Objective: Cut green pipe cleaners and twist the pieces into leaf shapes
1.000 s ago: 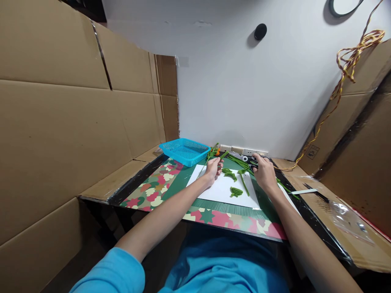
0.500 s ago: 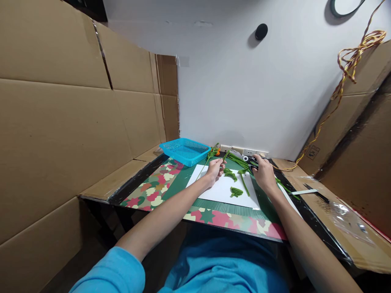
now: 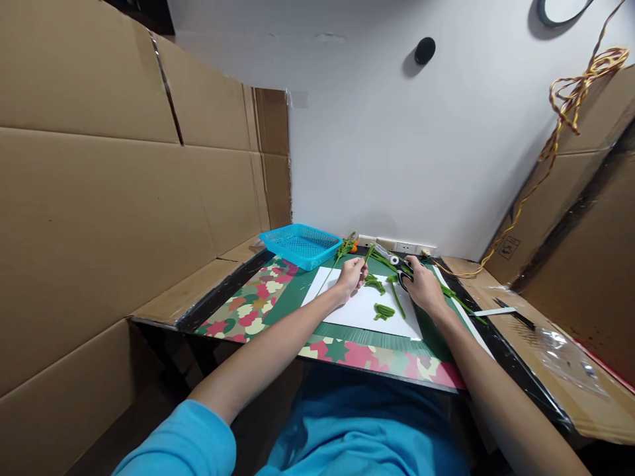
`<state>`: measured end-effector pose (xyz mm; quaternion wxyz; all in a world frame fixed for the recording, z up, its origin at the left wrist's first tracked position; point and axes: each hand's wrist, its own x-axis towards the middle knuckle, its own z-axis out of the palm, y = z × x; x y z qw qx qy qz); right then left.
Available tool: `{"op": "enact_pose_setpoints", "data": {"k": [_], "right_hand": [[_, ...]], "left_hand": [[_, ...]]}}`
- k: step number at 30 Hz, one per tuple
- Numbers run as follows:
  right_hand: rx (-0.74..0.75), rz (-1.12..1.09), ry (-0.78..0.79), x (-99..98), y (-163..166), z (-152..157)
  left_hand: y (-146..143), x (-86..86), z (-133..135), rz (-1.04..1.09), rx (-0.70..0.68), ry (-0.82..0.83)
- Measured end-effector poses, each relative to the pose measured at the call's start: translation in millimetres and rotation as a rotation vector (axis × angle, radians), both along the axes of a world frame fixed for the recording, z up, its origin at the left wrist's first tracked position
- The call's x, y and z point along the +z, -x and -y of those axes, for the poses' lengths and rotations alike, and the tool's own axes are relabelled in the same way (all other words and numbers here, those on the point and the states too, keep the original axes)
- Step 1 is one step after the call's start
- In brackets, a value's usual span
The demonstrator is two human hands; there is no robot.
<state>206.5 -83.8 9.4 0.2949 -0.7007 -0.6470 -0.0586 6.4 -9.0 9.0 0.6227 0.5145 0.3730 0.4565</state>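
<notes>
My left hand (image 3: 353, 275) is closed over the white paper, pinching a thin green pipe cleaner (image 3: 370, 252) whose end sticks up past the fingers. My right hand (image 3: 421, 280) grips black-handled scissors (image 3: 395, 260) by their loops. The blades point left, close to the pipe cleaner's upper end; whether they touch it I cannot tell. Beneath the hands, on the white paper (image 3: 347, 317), are a bent green piece (image 3: 376, 284), a coiled green piece (image 3: 383, 311) and a straight green stem (image 3: 398, 301). Behind the scissors lies a bundle of green pipe cleaners (image 3: 383, 261).
A blue plastic basket (image 3: 302, 248) stands at the back left, beside a green stem with orange parts (image 3: 354, 247). Power sockets (image 3: 407, 248) line the wall. To the right lie a black pen-like tool (image 3: 518, 316) and a clear plastic bag (image 3: 565, 360). Cardboard walls (image 3: 213, 198) enclose the sides.
The scissors in my right hand have come left and into fuller view, with their blades nearer the pipe cleaner. My left hand has barely moved.
</notes>
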Motion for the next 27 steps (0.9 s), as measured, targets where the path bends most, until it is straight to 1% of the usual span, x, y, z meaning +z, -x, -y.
{"op": "enact_pose_setpoints", "data": {"k": [4,10,17,23,27], "right_hand": [[-0.010,-0.019,0.010,2.8,2.4,2.1],[-0.022,-0.005,0.032,7.3,4.7,6.6],[-0.056,-0.008,0.061,7.9,5.9,6.7],[-0.047,-0.014,0.037,6.5,4.9,5.5],[-0.041,-0.031,0.039,6.4,5.3,5.4]], "left_hand": [[0.6,-0.3,-0.4,0.019,0.010,-0.012],[0.4,-1.7,-2.5,0.019,0.040,-0.072],[-0.5,0.3,-1.2,0.009,0.074,-0.102],[-0.1,1.3,-0.9,0.012,0.083,-0.083],[1.2,2.0,-1.5,0.036,0.066,-0.020]]}}
